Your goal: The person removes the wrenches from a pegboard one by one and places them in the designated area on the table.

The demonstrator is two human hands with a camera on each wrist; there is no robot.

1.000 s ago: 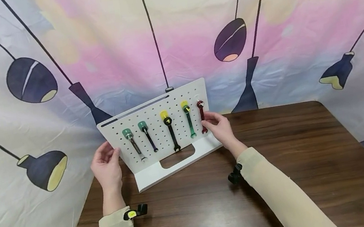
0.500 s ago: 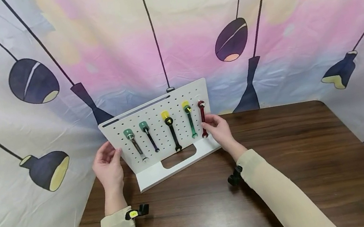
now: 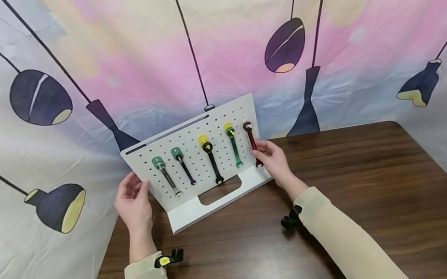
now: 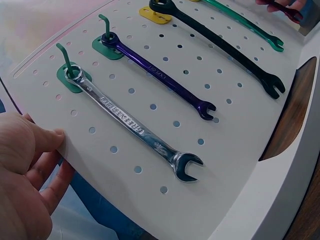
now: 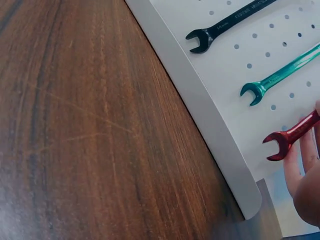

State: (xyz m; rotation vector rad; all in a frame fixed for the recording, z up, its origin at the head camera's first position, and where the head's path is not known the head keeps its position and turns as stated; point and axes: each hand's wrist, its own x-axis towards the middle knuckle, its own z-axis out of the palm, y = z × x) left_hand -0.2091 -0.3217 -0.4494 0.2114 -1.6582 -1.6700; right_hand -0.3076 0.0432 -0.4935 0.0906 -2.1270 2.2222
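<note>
A white pegboard stand (image 3: 192, 164) stands on the table with combination wrenches hung in a row. From the left come a silver wrench (image 4: 125, 117), a purple wrench (image 4: 160, 75), a black wrench (image 3: 212, 161), a green wrench (image 3: 235, 150) and a red wrench (image 3: 252, 140). My left hand (image 3: 133, 202) pinches the board's left edge, thumb on the front face. At the right edge, my right hand (image 3: 272, 158) pinches the red wrench's lower shank; its open end (image 5: 280, 142) sticks out past the fingers. The red wrench's upper end is still at its peg, and it hangs slightly tilted.
Green hook (image 4: 70, 75) and yellow hook (image 3: 203, 139) bases sit on the board. A slot (image 3: 220, 190) cuts through its lower front. Dark wood table (image 3: 347, 198) surrounds it, and a patterned cloth (image 3: 227, 51) hangs close behind.
The red wrench's lower end has swung a little to the right with my right hand. My left hand keeps its hold on the board's edge.
</note>
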